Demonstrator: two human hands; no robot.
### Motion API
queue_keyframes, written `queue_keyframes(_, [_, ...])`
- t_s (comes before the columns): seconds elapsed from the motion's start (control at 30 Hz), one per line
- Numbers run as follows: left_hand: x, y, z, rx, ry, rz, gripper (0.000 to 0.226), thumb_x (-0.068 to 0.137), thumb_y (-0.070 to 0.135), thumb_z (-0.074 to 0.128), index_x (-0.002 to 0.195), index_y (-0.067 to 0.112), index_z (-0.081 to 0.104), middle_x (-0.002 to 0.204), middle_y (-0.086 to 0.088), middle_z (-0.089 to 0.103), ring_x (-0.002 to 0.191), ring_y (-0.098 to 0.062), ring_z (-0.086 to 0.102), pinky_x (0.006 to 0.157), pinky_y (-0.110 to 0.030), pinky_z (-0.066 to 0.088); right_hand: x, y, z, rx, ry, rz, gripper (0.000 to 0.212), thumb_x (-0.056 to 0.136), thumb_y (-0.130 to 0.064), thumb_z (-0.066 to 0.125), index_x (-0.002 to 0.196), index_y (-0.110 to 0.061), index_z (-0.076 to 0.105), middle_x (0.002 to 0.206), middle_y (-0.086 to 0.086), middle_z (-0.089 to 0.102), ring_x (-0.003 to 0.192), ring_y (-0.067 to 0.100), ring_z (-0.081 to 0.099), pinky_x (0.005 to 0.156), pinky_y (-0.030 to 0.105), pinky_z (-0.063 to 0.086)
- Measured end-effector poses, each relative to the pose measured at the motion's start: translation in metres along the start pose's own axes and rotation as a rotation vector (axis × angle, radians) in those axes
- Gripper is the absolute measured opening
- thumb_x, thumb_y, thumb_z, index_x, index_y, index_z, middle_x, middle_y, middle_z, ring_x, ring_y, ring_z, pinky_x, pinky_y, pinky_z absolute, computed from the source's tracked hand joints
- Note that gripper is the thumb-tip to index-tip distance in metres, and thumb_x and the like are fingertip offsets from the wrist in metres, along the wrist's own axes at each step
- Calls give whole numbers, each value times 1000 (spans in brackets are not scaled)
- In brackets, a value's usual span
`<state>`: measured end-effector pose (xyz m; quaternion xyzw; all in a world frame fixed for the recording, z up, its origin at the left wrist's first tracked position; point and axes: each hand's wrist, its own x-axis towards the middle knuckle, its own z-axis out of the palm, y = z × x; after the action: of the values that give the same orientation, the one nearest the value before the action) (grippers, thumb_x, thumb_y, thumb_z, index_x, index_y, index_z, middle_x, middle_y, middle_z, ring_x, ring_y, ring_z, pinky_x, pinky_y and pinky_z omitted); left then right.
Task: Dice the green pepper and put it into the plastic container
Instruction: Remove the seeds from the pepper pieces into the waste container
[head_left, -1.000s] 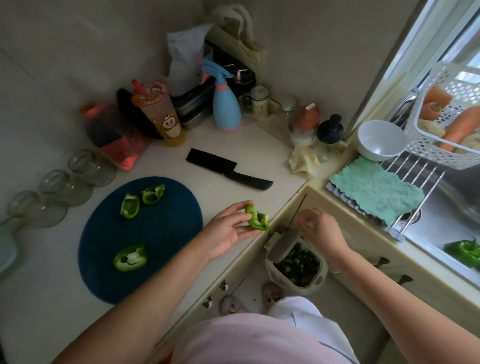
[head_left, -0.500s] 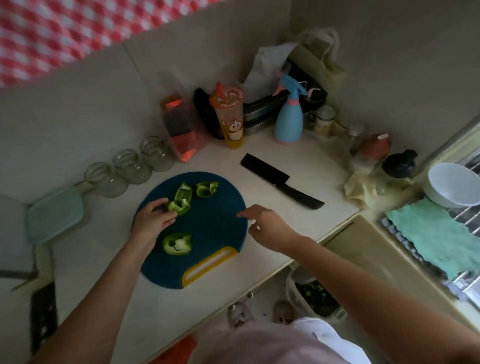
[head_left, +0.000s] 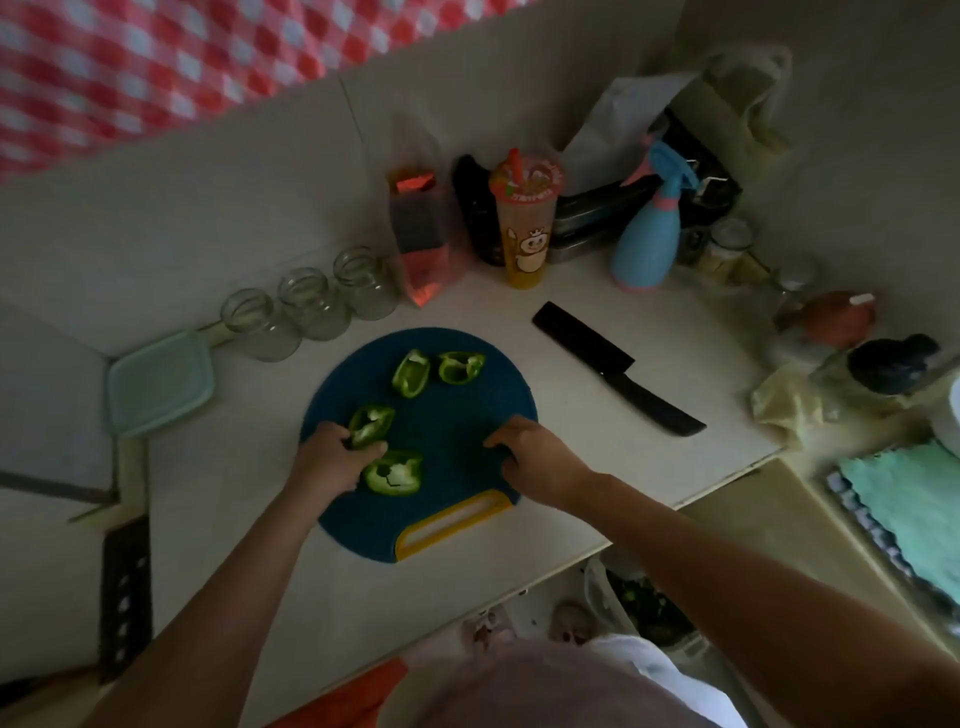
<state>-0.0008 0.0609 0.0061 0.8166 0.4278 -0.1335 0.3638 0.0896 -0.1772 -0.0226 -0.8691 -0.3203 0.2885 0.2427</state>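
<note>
Green pepper pieces (head_left: 410, 373) are lying as four chunks on the round blue cutting board (head_left: 457, 415): two near its 12 o'clock edge, one toward 10 o'clock and one toward 7 o'clock. I am watching the left hand (head_left: 332, 462) pinching the 10 o'clock chunk (head_left: 371, 423) between thumb and fingers. The right hand (head_left: 540, 460) is resting at the board's 3 o'clock, fingers loosely bent and holding nothing. The black knife (head_left: 618, 374) is lying off the board at 2 o'clock, and the teal-lidded plastic container (head_left: 158, 384) is sitting out at 9 o'clock.
</note>
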Motion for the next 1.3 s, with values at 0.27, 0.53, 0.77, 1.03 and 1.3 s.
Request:
queue_keyframes(0.27, [-14,-3,15,-465,-76,-222,49,82,7,69,124,-7,47,105,-22,58,75,-22,59,46,-21,54,0,-28,3,64,-34,-165,46,89,-18,63,133,-12,51,129,9,47,113,23,50,99,30,41])
queue_keyframes(0.53, [-43,27,27,-339,-210,-2,3,86,7,62,85,8,65,84,-8,63,75,-13,60,55,-14,54,-10,-44,-15,-45,-2,-350,50,77,-19,76,123,-10,58,120,9,46,108,21,45,90,25,38])
queue_keyframes(0.77, [-66,89,44,-243,-467,224,22,92,12,50,77,7,64,82,-5,63,77,-11,58,62,-19,52,-46,-22,-62,-225,45,-276,22,84,-15,67,104,-7,65,109,9,49,87,24,55,76,30,44])
queue_keyframes(1.03, [-96,143,95,-260,-834,251,26,96,15,42,105,1,62,100,-16,64,90,-17,59,72,-25,53,-110,31,-90,-322,151,-231,13,85,-19,68,91,-7,67,103,8,52,71,22,59,69,36,53])
queue_keyframes(1.3, [-124,178,140,-69,-979,359,32,97,11,29,111,14,58,101,-12,57,82,-16,53,64,-24,47,-165,55,-103,-526,100,-166,16,93,-12,53,106,-13,62,112,3,48,78,17,56,70,29,52])
